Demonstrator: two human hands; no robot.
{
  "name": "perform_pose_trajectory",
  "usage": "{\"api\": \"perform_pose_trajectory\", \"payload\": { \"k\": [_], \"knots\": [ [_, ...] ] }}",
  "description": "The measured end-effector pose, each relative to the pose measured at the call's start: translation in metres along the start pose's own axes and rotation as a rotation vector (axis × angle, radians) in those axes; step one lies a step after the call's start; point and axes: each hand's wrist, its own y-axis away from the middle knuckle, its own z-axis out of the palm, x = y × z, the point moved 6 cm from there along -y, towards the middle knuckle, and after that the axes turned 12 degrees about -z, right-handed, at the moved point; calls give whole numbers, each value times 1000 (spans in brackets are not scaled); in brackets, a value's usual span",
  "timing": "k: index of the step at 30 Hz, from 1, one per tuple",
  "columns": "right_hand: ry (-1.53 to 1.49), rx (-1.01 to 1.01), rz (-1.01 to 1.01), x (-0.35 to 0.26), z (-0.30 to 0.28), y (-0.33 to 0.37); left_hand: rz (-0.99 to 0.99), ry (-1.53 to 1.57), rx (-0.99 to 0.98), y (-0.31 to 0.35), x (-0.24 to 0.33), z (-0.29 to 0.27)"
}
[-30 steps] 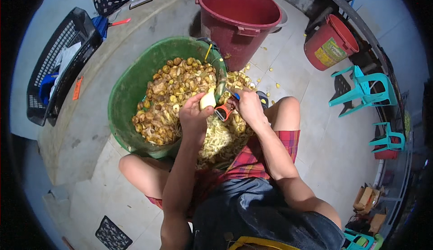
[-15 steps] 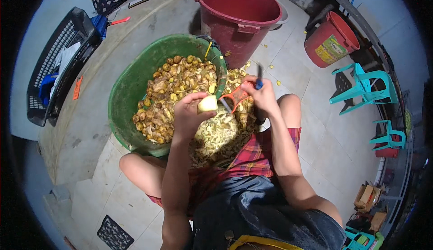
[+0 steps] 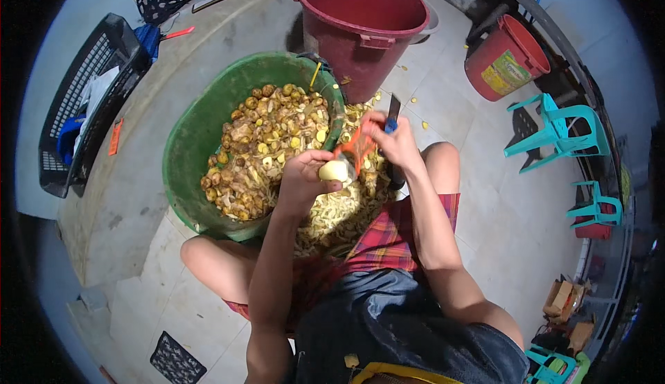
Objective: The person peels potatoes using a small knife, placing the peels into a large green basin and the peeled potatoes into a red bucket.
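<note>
My left hand (image 3: 299,180) is closed around a pale, peeled potato (image 3: 335,171), its near side resting toward the thumb. An orange peeler (image 3: 358,148) is gripped in my right hand (image 3: 396,143), its head right against the potato. The same hand also keeps a knife (image 3: 393,109) with a blue handle, dark blade pointing up and away. Beneath both hands lies a heap of thin peelings (image 3: 331,212) between my legs. At the left stands a green tub (image 3: 181,150) holding many small brownish potatoes (image 3: 273,128) mixed with peelings and cut pieces.
A large dark-red bin (image 3: 346,58) stands beyond the tub. Farther right are a smaller red bucket (image 3: 500,65) and turquoise plastic chairs (image 3: 564,131). A black crate (image 3: 90,107) sits on the concrete ledge (image 3: 201,45) at left; cardboard boxes (image 3: 562,299) lie at lower right.
The left hand with the potato has shifted slightly right. My right hand has turned, bringing the peeler from just beside the potato up against it, the knife blade tilting left.
</note>
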Motion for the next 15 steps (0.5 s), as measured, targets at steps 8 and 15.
{"api": "perform_pose_trajectory", "payload": {
  "k": [8,15],
  "knots": [
    [14,67,124,-6,2,1,65,221,-13,-2,-8,-4],
    [114,110,-78,-19,-1,3,41,320,-33,-11,-24,-5]
  ]
}}
